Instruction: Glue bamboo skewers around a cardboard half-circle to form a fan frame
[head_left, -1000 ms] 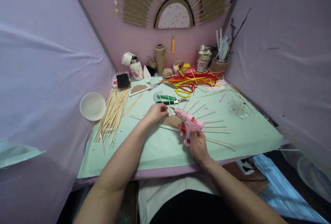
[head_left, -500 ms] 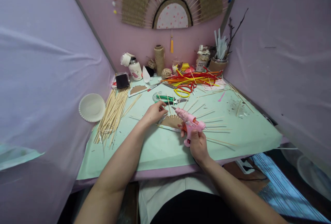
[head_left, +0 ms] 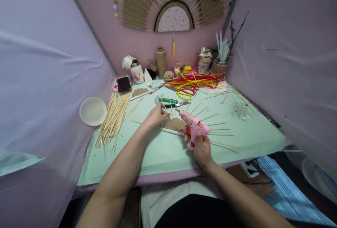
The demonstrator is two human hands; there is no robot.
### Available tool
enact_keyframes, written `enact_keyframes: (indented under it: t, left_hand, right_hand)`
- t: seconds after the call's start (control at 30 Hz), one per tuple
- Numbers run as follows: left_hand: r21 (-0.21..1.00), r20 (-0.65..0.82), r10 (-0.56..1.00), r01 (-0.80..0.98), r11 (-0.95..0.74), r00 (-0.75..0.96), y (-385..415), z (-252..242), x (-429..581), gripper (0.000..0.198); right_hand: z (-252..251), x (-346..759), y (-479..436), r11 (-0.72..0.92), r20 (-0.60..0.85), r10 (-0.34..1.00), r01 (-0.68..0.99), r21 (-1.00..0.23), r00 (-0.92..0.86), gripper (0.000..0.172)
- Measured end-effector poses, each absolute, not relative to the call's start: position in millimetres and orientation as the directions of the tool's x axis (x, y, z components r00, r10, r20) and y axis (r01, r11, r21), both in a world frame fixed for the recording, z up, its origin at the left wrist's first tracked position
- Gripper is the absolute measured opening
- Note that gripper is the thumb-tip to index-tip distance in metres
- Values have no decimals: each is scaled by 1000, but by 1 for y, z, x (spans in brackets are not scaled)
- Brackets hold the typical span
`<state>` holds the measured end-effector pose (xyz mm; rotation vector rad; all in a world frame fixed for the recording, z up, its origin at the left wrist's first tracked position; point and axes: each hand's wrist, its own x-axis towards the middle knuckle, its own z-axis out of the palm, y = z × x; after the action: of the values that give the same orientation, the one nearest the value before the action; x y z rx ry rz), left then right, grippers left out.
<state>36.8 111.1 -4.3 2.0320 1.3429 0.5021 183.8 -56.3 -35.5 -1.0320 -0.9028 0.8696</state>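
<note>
My right hand (head_left: 202,149) is wrapped round the handle of a pink hot glue gun (head_left: 193,124). The gun's nozzle points up and left, over the sticks on a semicircular brown cardboard piece (head_left: 173,125). Thin bamboo sticks (head_left: 201,110) fan outward from the cardboard's curved edge; the gun covers part of the piece. My left hand (head_left: 157,116) is at the left end of that curve, fingers pinched on a bamboo stick (head_left: 162,102) whose lower end they hide. Just behind lie green-handled pruning shears (head_left: 168,102) and a clear protractor (head_left: 159,98).
A bundle of bamboo sticks (head_left: 114,121) and a white scalloped bowl (head_left: 93,111) are at left. Scissors (head_left: 184,95), red and yellow pipe cleaners (head_left: 195,80), a twine spool (head_left: 161,62) and a bottle (head_left: 137,71) stand or lie behind. A large fan (head_left: 173,3) hangs on the back wall.
The camera view has tilted slightly. My left fingers have shifted very little at the stick, and the glue gun stays almost in the same place.
</note>
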Motion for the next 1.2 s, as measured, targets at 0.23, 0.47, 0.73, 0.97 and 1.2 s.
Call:
enact_keyframes:
  t: [0.23,0.47,0.73,0.97,1.2]
  left_hand:
    - [568,128,847,662,-489,516,109,-6,39,40]
    - [441,153,813,697,-565,562,101,-7,45,32]
    - [459,130,817,696,-552,562,99,-5,45,32]
    - [444,10,780,696,-564,626,96,9,36,71]
    - [373,-185,709,716,-590,681,92,19,30,102]
  right_hand:
    - [-39,184,-55,281,198,909,-189,-941,367,56]
    - [-40,183,-55,265,183,909,-180,-947,376,57]
    - [-38,184,-55,245,163,912,-182,-952,376,59]
    - [-37,184,-56,253,168,917,-203,-946,361,58]
    - [-37,184,-56,245,165,917,-187,-951,364,59]
